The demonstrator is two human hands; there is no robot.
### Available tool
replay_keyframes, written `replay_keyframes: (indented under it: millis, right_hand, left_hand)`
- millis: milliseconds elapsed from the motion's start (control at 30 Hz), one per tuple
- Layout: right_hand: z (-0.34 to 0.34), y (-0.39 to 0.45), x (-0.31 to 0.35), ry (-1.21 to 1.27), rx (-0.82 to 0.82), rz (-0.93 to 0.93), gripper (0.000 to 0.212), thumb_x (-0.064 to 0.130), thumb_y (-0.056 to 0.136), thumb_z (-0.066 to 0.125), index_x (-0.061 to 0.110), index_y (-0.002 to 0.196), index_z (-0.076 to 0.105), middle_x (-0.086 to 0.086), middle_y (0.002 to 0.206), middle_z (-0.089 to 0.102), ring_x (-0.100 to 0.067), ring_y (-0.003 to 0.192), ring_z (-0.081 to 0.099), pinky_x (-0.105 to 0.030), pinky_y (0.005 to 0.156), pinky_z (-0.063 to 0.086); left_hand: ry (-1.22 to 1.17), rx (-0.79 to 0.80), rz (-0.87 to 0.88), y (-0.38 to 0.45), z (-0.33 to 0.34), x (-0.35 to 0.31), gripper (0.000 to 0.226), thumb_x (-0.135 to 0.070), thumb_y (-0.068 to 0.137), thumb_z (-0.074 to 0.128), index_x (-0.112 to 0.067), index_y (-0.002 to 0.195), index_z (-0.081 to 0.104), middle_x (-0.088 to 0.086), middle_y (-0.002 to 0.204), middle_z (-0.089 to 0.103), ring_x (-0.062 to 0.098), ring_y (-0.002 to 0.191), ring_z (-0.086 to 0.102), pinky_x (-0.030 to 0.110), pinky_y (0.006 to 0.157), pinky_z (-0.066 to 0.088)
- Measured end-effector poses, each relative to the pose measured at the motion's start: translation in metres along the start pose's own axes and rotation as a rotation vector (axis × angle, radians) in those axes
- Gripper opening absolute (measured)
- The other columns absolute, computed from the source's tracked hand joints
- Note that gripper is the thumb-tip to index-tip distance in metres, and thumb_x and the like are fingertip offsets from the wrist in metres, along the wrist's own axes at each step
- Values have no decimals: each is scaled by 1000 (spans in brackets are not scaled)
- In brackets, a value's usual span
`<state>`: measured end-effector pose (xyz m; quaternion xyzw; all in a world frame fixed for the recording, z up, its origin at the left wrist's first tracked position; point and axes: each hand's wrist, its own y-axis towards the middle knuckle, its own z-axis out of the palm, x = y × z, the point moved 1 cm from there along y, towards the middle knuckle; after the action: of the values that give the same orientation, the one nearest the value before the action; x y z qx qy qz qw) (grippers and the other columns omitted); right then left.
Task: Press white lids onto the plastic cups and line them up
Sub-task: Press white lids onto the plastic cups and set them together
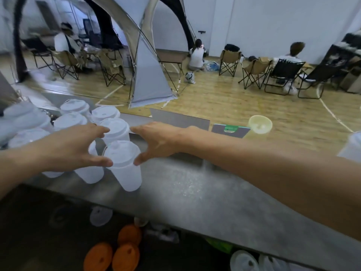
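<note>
Several frosted plastic cups with white lids stand grouped on the grey steel counter [185, 184] at the left. The nearest lidded cup [126, 169] stands at the front of the group, with another lidded cup [115, 130] right behind it. My left hand [72, 147] comes in from the left, its thumb touching the near cup's lid rim and its fingers reaching the cup behind. My right hand [156, 140] comes from the right, thumb at the near cup's rim, fingers spread. Neither hand is closed around a cup.
A yellowish lidded cup [259, 125] and a grey-green box [230, 131] sit at the counter's far edge. Below the counter's near edge lie orange lids [113, 255] and white lids [100, 216]. Folding chairs, a tent and seated people fill the wooden floor beyond.
</note>
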<state>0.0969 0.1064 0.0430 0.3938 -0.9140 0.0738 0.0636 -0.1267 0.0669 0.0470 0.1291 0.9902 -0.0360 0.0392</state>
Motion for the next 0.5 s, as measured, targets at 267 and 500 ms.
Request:
replay_keyframes:
  millis: [267,500]
  right_hand:
    - [17,19,8,107,84,46,67,56,76,74,18,126,51,-1,115,60,-22,101,55,-36,84,48]
    - [26,9,1,274,-1,59,49,44,82,74,16,119,58,3,103,62,-19,90,58,-26,67,44]
  left_hand:
    - [-73,-33,0,-9,26,-16,100,-83,59,44,-24,140,47,-3,129,56,11,108,51,27,85,39]
    - [-164,-113,-41,-4,35,-29,86,-66,74,64,-19,143,46,2,135,49,19,112,54,39,94,49]
